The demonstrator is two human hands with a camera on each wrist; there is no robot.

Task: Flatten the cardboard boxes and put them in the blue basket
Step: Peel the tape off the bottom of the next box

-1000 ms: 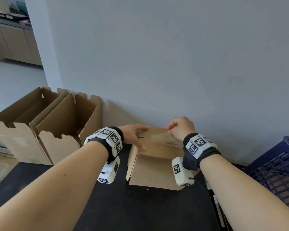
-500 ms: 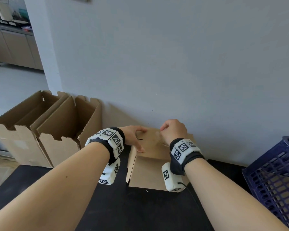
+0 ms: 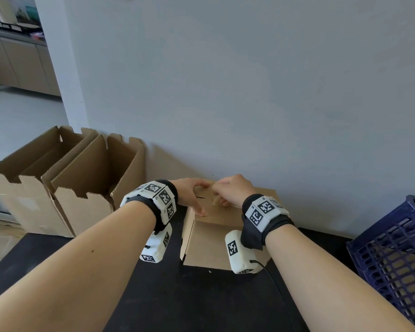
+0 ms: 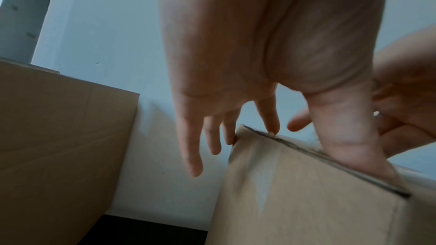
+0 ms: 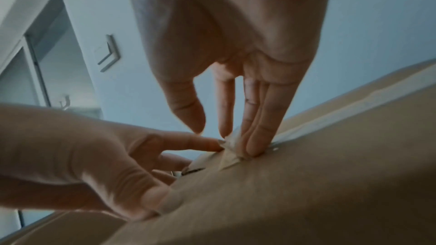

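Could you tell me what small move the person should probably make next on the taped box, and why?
Probably pinch the lifted tape end with the right hand and peel it along the seam. That tape is crumpled up at the fingertips, the rest looks stuck down, and the left hand is steadying the closed box, which cannot be flattened while sealed.

Three cardboard boxes (image 3: 216, 238) are standing here, one blue basket (image 3: 393, 255) is sitting beside, and two hands (image 3: 189, 195) are working.

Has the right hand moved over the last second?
Yes. The right hand has slid left along the top of the taped box, closing on the left hand, which has stayed put.
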